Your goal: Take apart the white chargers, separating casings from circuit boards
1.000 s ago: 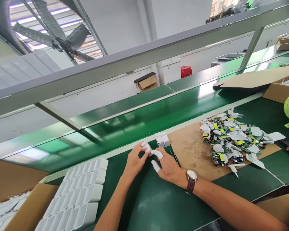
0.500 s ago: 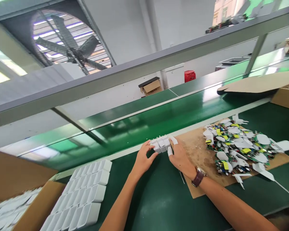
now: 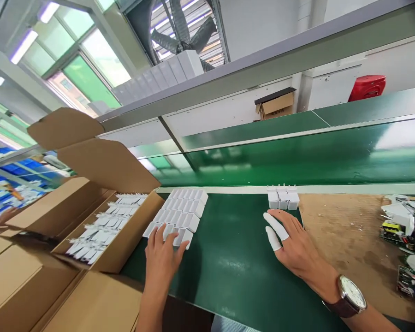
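Observation:
My left hand (image 3: 162, 256) is spread, with its fingertips over the nearest row of a block of white plastic housings (image 3: 181, 210). Whether the fingers touch them I cannot tell. Several rows of these open-topped housings stand side by side. My right hand (image 3: 293, 240), with white finger cots on two fingers and a watch on the wrist, is held out above the green table with nothing in it. Just beyond its fingers, a small group of white housings with pins on top (image 3: 282, 198) stands at the table's back edge.
Left of the block, an open carton (image 3: 124, 244) holds many white parts. More cartons (image 3: 17, 276) stand beside it, near another person's hand (image 3: 3, 216). At right, a brown board (image 3: 342, 244) bears circuit boards with white pieces (image 3: 401, 221). A rail (image 3: 235, 76) crosses behind.
The view has swung left. Both hands have come off the small group of housings; my left hand has moved left to the large block, while my right has drawn back slightly towards me.

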### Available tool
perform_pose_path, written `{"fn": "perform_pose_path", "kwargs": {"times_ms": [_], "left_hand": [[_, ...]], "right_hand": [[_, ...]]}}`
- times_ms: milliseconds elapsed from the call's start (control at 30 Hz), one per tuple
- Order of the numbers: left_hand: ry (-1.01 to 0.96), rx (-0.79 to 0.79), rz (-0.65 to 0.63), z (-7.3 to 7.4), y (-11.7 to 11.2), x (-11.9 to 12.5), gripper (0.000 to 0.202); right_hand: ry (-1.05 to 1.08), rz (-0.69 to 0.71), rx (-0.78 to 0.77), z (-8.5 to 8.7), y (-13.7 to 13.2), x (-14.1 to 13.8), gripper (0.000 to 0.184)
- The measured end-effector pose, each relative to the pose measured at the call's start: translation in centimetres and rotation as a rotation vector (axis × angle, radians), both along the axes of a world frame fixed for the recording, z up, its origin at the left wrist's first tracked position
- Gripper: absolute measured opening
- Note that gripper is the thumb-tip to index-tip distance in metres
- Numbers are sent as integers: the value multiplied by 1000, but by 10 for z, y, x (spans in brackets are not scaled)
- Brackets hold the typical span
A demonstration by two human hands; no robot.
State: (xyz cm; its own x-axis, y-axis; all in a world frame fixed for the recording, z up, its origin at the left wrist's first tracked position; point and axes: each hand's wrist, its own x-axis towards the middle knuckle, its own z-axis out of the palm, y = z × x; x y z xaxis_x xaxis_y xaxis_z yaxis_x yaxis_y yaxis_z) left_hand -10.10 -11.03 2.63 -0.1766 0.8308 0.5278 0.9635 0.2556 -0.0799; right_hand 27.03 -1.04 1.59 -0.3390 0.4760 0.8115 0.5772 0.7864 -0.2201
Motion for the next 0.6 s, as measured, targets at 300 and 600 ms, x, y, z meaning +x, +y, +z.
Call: {"fn": "perform_pose_path", "kwargs": {"times_ms": [300,600], "left_hand": [[-192,-7,-590,-3,33,64,30],[-353,-240,-701,-14,126,120,47]], "right_hand": [[-9,27,-80,11,-12,-1,42],[-160,-381,-183,32,-26,117,45]]}}
